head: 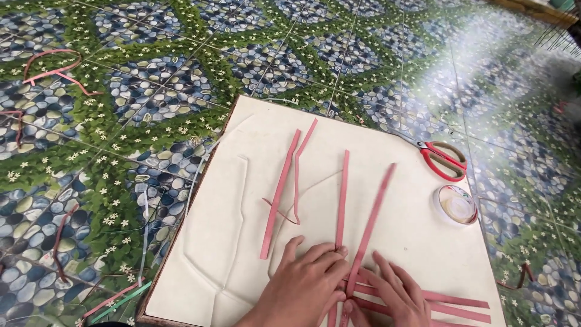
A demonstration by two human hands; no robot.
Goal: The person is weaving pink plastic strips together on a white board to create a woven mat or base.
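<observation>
A cream board (230, 200) lies on the floor with several pink strips on it. My left hand (302, 284) presses flat on the near end of one upright pink strip (342, 194). My right hand (396, 293) presses beside it on the base of a slanted pink strip (372, 215) and on crossing strips (454, 306) that run off to the right. Two more pink strips (281, 188) lie loose to the left, joined by a thin sliver.
Red-handled scissors (445, 158) and a roll of clear tape (457, 204) sit at the board's right edge. Loose pink scraps (51, 72) and thin offcuts (115, 297) litter the pebble-and-leaf patterned floor (151, 91).
</observation>
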